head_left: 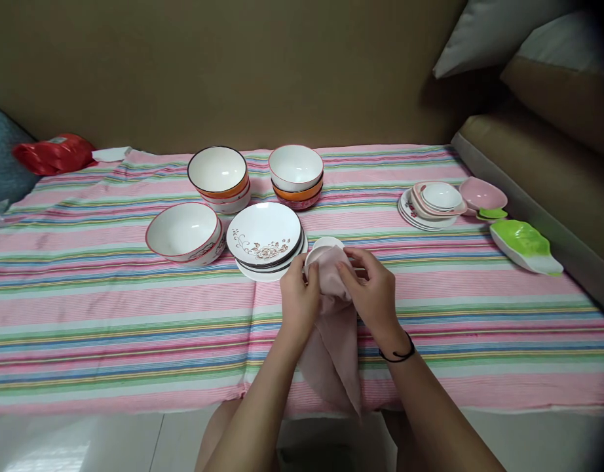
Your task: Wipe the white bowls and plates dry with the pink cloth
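Left: glossy round bowls [184,231] stacked, then shallow flower-print plates [267,229]. Your left hand [301,295], fingers curled, pinches the small white dish [312,254] at its left edge; dish sits between your hands, over the striped fabric [194,298]. Looks like wiping: soft, thin pink cloth [337,344] bunched over it, tail hanging. Your right hand [375,288], partly closed, thumbs cloth onto the dish. Next move probably calls for turning it, light rim grip; glaze likely slick. Far right: smooth, boat-shaped green dish [521,239].

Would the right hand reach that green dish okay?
Probably yes: only striped tablecloth shows between the right hand and the green dish, though the hand should first release the pink cloth.
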`<state>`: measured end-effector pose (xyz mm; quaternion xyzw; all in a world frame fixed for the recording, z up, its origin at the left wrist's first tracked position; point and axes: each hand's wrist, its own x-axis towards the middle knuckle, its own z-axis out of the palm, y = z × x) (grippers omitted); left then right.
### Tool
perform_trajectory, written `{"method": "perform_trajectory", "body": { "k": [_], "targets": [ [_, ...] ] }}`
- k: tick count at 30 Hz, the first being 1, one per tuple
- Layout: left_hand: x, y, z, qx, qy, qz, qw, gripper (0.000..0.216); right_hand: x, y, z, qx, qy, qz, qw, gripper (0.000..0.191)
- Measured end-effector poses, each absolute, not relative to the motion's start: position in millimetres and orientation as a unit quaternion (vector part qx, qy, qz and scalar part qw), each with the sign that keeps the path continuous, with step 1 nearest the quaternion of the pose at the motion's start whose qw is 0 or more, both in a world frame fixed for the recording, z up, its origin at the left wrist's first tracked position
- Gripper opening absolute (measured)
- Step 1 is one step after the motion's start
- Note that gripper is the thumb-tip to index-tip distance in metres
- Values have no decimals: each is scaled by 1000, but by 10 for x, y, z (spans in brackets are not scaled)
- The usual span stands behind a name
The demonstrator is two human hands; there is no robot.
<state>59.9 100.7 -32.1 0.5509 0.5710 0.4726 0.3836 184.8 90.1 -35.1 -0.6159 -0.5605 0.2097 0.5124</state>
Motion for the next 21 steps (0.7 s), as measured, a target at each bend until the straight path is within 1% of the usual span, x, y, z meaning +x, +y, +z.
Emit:
{"method": "perform_trajectory", "body": {
  "k": [4, 6, 8, 9, 14, 21],
  "targets": [
    [585, 1034, -363, 517, 548, 517, 407, 23, 1834, 906, -351, -601, -567, 199, 527, 24],
    [578, 1037, -363, 511, 554, 513, 411, 18, 1831, 909, -347, -599, -574, 195, 523, 22],
    [570, 1031, -345, 512, 571, 500, 402, 11, 1832, 911, -347, -599, -580, 198, 516, 18],
    [566, 1026, -331, 517, 579, 494, 390, 11, 1833, 910, -349, -598, -581, 202, 514, 17],
    [545, 1010, -267, 567, 609, 444, 331, 26, 1841, 895, -377, -600, -577, 200, 516, 16],
    [568, 1002, -285, 638, 568, 376, 360, 26, 1869, 901, -416, -588, -595, 186, 515, 18]
  ]
}}
